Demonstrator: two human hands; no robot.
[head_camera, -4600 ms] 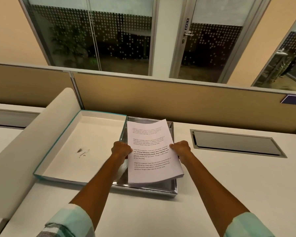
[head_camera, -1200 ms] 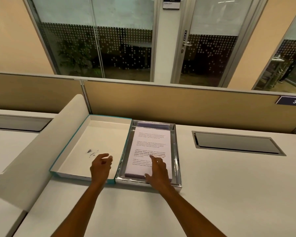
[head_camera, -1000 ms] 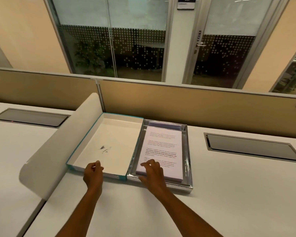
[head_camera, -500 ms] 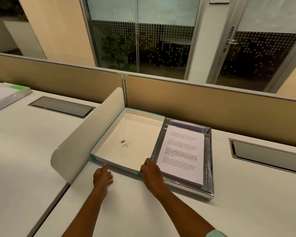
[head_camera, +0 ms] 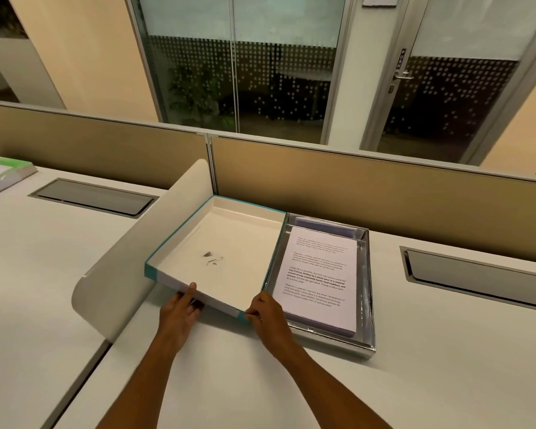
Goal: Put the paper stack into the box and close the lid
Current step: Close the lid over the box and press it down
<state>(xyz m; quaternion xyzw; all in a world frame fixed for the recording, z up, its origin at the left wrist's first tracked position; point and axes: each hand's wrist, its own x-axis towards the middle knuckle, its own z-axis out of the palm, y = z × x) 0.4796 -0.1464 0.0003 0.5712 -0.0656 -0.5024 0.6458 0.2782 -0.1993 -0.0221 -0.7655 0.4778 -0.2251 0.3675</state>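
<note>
The printed paper stack lies flat inside the silver box on the white desk. To the box's left lies its open lid, white inside with a teal rim, and a few small dark clips rest on its floor. My left hand grips the lid's near edge, thumb on top and fingers underneath. My right hand pinches the lid's near right corner, right beside the box. The near edge of the lid sits slightly raised off the desk.
A curved white divider stands just left of the lid. A tan partition runs behind the box. Grey cable hatches are set into the desk on both sides. A wrapped paper pack lies far left.
My hands let go of the paper stack once it lay in the box. Both then moved left to the lid's near edge and took hold of it.
</note>
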